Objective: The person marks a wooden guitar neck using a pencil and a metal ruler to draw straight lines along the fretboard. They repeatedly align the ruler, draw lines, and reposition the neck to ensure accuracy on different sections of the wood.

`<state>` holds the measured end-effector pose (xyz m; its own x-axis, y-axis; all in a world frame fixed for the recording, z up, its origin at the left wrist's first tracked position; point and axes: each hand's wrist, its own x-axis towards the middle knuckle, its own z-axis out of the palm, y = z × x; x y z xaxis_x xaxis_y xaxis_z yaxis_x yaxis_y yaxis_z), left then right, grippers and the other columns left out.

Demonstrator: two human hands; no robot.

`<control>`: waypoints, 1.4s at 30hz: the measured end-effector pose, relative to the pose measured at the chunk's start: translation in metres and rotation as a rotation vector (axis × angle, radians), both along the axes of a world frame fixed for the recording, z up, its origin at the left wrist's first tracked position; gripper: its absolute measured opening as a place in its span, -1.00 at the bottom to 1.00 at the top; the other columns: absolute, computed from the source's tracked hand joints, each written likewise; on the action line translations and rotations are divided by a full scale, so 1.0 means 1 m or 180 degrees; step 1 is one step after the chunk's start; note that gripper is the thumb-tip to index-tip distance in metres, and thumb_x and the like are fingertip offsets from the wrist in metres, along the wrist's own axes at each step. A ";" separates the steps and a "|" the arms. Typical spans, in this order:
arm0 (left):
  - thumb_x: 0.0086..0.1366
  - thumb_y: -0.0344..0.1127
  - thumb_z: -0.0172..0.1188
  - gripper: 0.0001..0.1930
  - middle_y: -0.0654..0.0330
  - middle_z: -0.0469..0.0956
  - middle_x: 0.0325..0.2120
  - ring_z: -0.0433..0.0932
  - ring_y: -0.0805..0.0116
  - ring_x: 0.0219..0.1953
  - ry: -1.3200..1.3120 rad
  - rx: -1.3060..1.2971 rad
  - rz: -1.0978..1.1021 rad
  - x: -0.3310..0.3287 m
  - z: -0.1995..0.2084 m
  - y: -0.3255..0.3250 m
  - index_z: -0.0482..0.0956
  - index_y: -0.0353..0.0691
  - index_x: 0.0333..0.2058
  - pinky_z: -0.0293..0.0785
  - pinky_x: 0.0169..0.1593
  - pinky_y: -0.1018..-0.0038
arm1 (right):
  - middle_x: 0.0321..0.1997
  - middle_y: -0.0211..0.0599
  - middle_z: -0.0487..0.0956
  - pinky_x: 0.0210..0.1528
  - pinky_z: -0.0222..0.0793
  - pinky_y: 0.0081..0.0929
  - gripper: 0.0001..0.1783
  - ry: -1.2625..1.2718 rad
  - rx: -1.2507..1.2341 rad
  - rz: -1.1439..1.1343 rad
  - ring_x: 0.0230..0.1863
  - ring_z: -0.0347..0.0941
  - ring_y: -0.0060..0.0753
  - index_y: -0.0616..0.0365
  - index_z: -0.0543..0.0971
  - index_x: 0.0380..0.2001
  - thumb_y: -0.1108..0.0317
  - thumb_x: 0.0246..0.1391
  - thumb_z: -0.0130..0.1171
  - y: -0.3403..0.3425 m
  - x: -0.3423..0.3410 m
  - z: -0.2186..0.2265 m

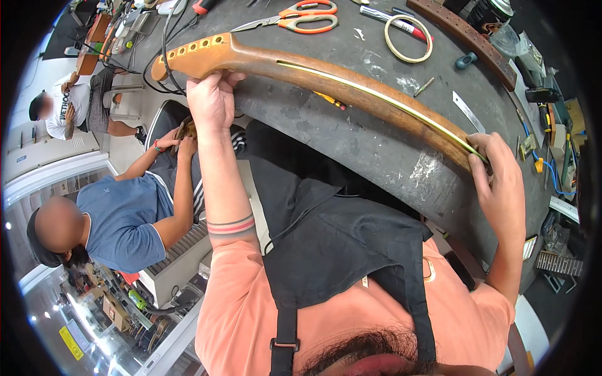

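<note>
A brown wooden guitar neck (351,84) lies across the dark workbench, its back facing up, with a row of several tuner holes in the headstock (199,51) at the left. A long slot runs down the back, and a thin pale yellow-green strip (376,93) shows along it. At the headstock end, my left hand (213,97) is closed on the neck from the near side. My right hand (500,172) closes around the other end, fingertips and thumb at the strip's end. Whether it grips the strip too, I cannot tell.
Beyond the neck are orange-handled scissors (307,17), a tape ring (407,39), markers (392,22), a metal blade (468,111), a pencil (330,100) and a long drilled wooden piece (470,37). A seated person in blue (125,213) works at the left; another person (66,103) is farther off.
</note>
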<state>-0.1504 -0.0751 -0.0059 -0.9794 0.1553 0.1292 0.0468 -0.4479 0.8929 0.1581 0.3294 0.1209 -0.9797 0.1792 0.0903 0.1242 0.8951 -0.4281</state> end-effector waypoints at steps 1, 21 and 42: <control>0.57 -0.63 0.03 -0.68 -0.05 0.77 0.04 0.82 0.07 -0.05 0.0004 -0.0003 -0.0020 0.000 0.000 -0.001 0.63 -0.44 0.18 0.85 -0.10 0.17 | -0.17 -0.05 0.57 0.01 0.50 -0.06 -0.88 0.0060 0.0188 0.0072 -0.08 0.57 0.15 0.27 0.58 -0.17 0.55 0.29 0.33 0.001 0.001 -0.001; 0.57 -0.64 0.10 -0.68 0.05 0.76 0.08 0.78 0.14 0.03 0.0085 -0.0167 -0.0146 -0.002 -0.001 -0.007 0.65 -0.34 0.20 0.80 0.01 0.18 | -0.16 -0.13 0.57 -0.05 0.42 -0.09 -0.88 0.0296 0.1040 0.0405 -0.10 0.54 0.07 0.22 0.59 -0.17 0.53 0.28 0.34 -0.004 -0.003 -0.004; 0.58 -0.61 0.17 -0.77 -0.11 0.80 -0.12 0.84 0.06 -0.24 0.0195 -0.0287 -0.0174 -0.003 0.003 -0.001 0.67 -0.53 0.11 0.85 -0.16 0.34 | -0.15 -0.13 0.58 -0.01 0.41 -0.09 -0.85 0.0098 0.1044 0.0433 -0.07 0.56 0.08 0.22 0.55 -0.22 0.51 0.28 0.37 0.002 -0.005 -0.001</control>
<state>-0.1532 -0.0758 -0.0032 -0.9599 0.2218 0.1716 0.0802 -0.3692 0.9259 0.1535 0.3314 0.1195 -0.9885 0.0038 0.1514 -0.0141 0.9931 -0.1168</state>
